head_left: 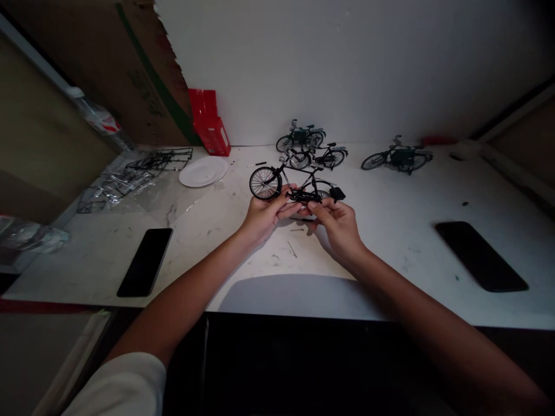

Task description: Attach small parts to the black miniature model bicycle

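Note:
A black model bicycle (pixel 299 180) is held upright above the white table, its front wheel to the left. My left hand (pixel 269 212) grips it from below, near the front wheel and the pedals. The fingers of my right hand (pixel 337 222) pinch its lower part by the rear wheel, which they partly hide. On the table just below the hands lie small thin pieces (pixel 292 249). Three more model bicycles stand further back: a green one (pixel 301 136), a black one (pixel 327 156) and, to the right, another green one (pixel 398 157).
A phone (pixel 145 263) lies at the left, another dark phone (pixel 482 256) at the right. Further back are a white plate (pixel 203 172), a red box (pixel 212 130), black plastic part frames (pixel 162 159) with clear wrapping, and a plastic bottle (pixel 99 120). The table's front edge (pixel 299 315) is near.

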`<state>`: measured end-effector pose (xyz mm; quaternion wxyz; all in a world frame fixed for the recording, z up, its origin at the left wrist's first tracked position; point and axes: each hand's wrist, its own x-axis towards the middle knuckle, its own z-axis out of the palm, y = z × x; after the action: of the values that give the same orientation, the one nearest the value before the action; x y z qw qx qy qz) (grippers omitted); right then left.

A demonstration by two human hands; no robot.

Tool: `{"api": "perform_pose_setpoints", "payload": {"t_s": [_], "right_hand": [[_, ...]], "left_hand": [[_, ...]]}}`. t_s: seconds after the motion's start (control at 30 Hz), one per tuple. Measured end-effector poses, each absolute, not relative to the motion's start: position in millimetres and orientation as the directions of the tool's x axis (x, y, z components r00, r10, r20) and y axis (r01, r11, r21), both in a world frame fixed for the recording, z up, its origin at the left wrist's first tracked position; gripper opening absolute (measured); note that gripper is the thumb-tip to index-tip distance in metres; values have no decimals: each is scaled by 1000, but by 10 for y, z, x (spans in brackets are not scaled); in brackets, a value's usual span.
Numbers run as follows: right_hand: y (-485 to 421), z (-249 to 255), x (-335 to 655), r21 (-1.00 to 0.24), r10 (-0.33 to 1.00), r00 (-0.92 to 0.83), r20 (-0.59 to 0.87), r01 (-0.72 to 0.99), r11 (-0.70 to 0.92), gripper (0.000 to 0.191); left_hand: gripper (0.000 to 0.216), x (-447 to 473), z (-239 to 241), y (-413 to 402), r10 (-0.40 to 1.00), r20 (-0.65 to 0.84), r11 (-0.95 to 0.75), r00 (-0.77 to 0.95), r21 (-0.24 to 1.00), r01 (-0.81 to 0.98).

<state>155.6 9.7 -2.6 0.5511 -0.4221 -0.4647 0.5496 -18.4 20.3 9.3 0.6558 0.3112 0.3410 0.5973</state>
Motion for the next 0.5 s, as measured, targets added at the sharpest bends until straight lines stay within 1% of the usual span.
{"api": "perform_pose_setpoints", "payload": {"t_s": [0.2, 0.3, 0.4, 0.5], "right_hand": [[115, -59, 1575, -984, 995, -40, 87, -159, 80, 44], [134, -68, 1581, -980, 997, -38, 73, -187, 65, 44], [145, -70, 1586, -975, 995, -83, 48, -219, 29, 40], [142, -68, 1590, -981, 989, -143, 33, -195, 5, 36]], "left_hand": [[24, -197, 46, 215, 997, -38, 72, 72, 820, -567], [38, -216, -2, 210, 992, 23, 45, 122, 850, -525], [55, -223, -25, 193, 981, 69, 21, 180, 892, -452], [60, -211, -25, 184, 982, 89, -15, 164, 914, -405]]}}
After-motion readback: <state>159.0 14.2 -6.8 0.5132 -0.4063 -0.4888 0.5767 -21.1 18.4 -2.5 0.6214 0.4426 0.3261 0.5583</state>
